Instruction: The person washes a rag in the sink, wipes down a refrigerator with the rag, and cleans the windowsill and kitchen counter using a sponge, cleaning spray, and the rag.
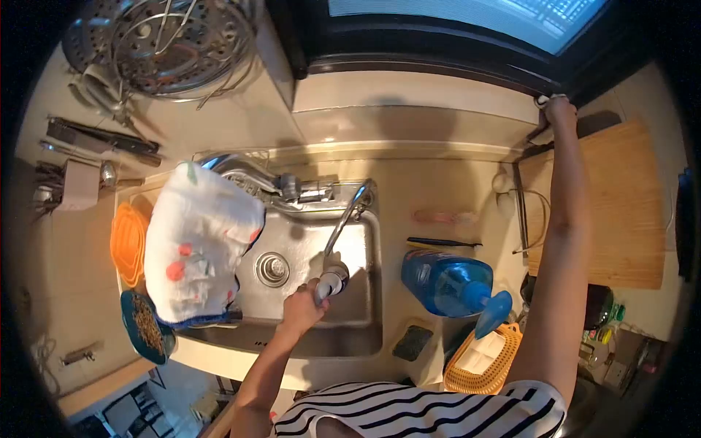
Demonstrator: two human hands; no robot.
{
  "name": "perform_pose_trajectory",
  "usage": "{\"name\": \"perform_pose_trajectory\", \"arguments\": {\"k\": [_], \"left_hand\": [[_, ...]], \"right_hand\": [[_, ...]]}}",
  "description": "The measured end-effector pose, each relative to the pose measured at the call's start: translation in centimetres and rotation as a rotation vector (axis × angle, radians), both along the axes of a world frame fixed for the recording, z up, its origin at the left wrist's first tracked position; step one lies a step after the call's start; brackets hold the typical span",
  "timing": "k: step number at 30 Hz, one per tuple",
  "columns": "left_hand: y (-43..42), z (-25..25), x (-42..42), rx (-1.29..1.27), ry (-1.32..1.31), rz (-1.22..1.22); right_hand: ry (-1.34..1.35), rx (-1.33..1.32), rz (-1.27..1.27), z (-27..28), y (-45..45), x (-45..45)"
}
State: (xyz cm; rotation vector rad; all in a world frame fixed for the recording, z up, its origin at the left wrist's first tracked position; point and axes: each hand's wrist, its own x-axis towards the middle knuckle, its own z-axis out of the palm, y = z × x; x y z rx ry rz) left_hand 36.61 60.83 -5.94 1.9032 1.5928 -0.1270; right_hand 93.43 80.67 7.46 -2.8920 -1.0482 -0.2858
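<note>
My left hand (303,306) is closed around the grey sprayer head (332,282) over the right half of the steel sink (307,337). From the sprayer a chrome hose (343,228) runs up to the back edge of the sink. My right arm stretches far to the back right, where my right hand (561,109) is closed at the corner of the window ledge (416,97). It touches something small and white, too small to name. A white cloth with red spots (197,252) covers the left part of the sink.
A blue pump bottle (445,283), a dark sponge (412,342) and a yellow basket (515,337) stand right of the sink. A wooden board (628,212) leans beyond my right arm. Orange bowls (128,244) and a teal dish (139,349) are at left.
</note>
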Motion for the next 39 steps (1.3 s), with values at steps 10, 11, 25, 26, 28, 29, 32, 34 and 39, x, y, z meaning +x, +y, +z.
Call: {"name": "perform_pose_trajectory", "arguments": {"k": [10, 11, 25, 26, 28, 29, 32, 34, 39], "left_hand": [[-2.3, 6.9, -1.6, 0.158, -0.055, -0.078], [-2.8, 9.6, -1.7, 0.189, -0.032, -0.102], [-0.2, 36.5, 0.1, 0.506, -0.538, -0.094], [0.4, 36.8, 0.9, 0.549, -0.635, -0.044], [2.0, 37.3, 2.5, 0.652, -0.746, -0.059], [2.7, 38.0, 3.2, 0.631, -0.751, -0.065], [4.4, 39.5, 6.6, 0.678, -0.759, -0.112], [4.9, 40.0, 8.9, 0.774, -0.758, -0.200], [5.0, 40.6, 11.8, 0.884, -0.607, -0.304]], "right_hand": [[-0.397, -0.239, 0.567, -1.3, -2.5, -6.5], [-0.268, -0.396, 0.642, -3.5, -0.4, -5.3], [0.715, 0.151, 1.156, 9.3, -6.1, -24.2], [0.701, 0.394, 1.185, 9.4, -7.2, -23.5], [1.317, 0.522, 1.057, 10.4, -10.0, -23.5], [1.934, 0.634, 0.860, 11.1, -11.3, -23.4], [2.347, 0.734, 0.958, 11.6, -12.8, -24.1], [2.447, 0.734, 1.007, 13.0, -13.5, -25.3], [2.035, 0.936, 0.794, 10.6, -10.2, -24.7]]}}
